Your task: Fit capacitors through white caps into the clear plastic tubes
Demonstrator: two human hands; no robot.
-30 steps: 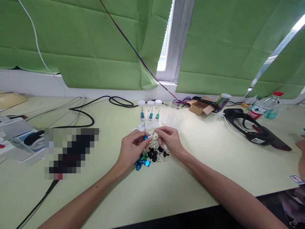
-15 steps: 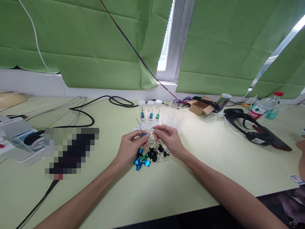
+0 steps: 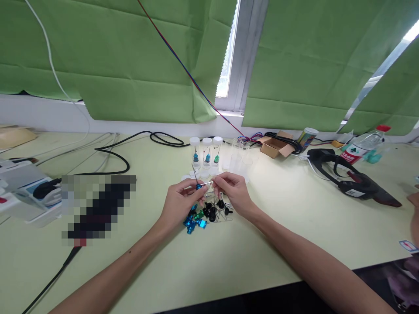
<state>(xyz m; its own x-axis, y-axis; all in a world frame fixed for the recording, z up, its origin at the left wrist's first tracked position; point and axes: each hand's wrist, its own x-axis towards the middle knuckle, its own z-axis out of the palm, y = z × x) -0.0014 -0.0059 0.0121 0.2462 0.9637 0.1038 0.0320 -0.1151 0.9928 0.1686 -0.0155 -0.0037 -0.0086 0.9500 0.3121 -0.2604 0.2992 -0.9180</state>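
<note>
My left hand (image 3: 178, 200) is closed in a pinch on a small blue metal fitting (image 3: 198, 186), from which a thin dark rod sticks up. My right hand (image 3: 234, 192) pinches the end of a thin metal rod (image 3: 206, 182), whose other end reaches the blue fitting. Whether it sits inside the fitting I cannot tell. Below my hands lies a pile of blue fittings (image 3: 190, 223), a green fitting (image 3: 199, 215), black knobs (image 3: 212, 213) and bent metal wires (image 3: 223, 220). Behind stand three capped clear tubes (image 3: 207, 164), each holding a coloured fitting with a wire.
Uncapped clear tubes (image 3: 236, 159) stand right of the capped ones, with white caps (image 3: 204, 174) in front. Farther right are a cardboard box (image 3: 273, 148), a black handheld device (image 3: 356, 185) and a plastic bottle (image 3: 360, 146). A black cable (image 3: 111, 150) runs along the left.
The blue fitting in my left hand has shifted slightly right and down. The rod in my right hand now shows more plainly against it. The pile and tubes have not moved.
</note>
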